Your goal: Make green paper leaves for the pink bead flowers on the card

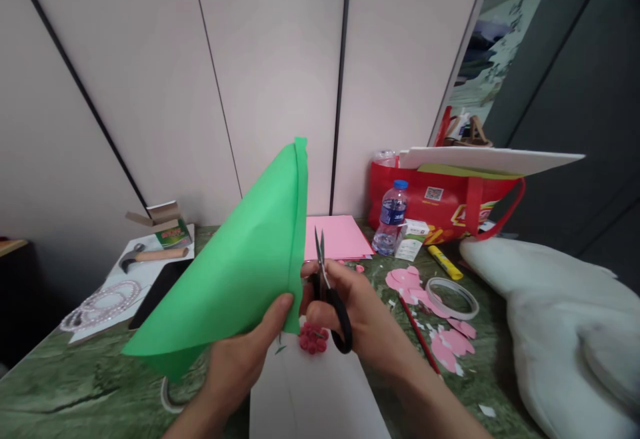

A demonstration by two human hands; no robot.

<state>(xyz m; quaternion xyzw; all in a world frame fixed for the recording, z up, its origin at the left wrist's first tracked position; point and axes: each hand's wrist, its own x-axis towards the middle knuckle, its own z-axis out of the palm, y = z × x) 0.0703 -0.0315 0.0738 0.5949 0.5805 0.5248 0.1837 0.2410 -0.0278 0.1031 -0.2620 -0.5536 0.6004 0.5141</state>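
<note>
A large green sheet, bent over with a narrow folded strip along its right edge, is gripped near its lower right corner by my left hand, thumb on top. My right hand holds black-handled scissors, blades pointing up and slightly parted, just right of the sheet's edge and apart from it. Below the hands lies a white sheet bearing a cluster of dark pink pieces and small green scraps. Behind the scissors are pink sheets.
Pink cutouts, a tape roll, a red pencil and a yellow glue stick lie right. Behind them stand a bottle and red bag. A white plush sits far right; a hammer lies left.
</note>
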